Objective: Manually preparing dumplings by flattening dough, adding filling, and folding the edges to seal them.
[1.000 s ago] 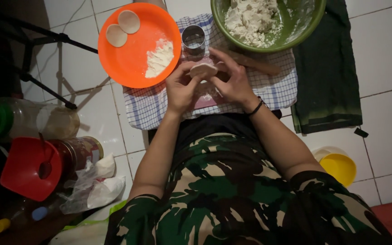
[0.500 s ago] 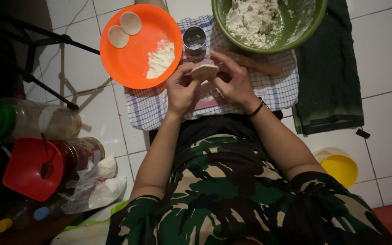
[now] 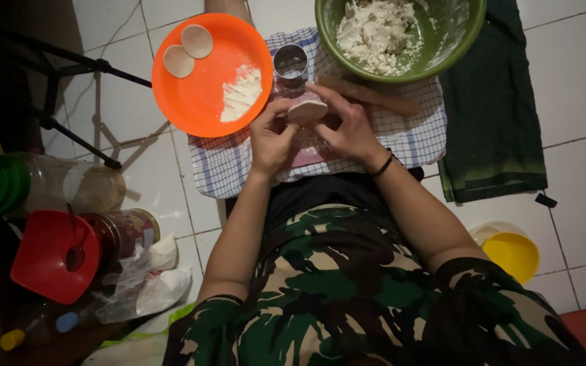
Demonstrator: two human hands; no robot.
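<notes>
Soft round dough disc [image 3: 306, 110] between 2 hands, left hand [image 3: 272, 139], right hand [image 3: 350, 129]

Plate [image 3: 198, 102] left of bowl [image 3: 466, 41], cup [image 3: 291, 63] between them, all on cloth [image 3: 415, 139].

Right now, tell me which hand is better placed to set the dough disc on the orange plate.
Left, probably. Both hands pinch the dough disc, but the left hand is on the same side as the orange plate and closer to it. The right hand would have to cross over the left.
</notes>
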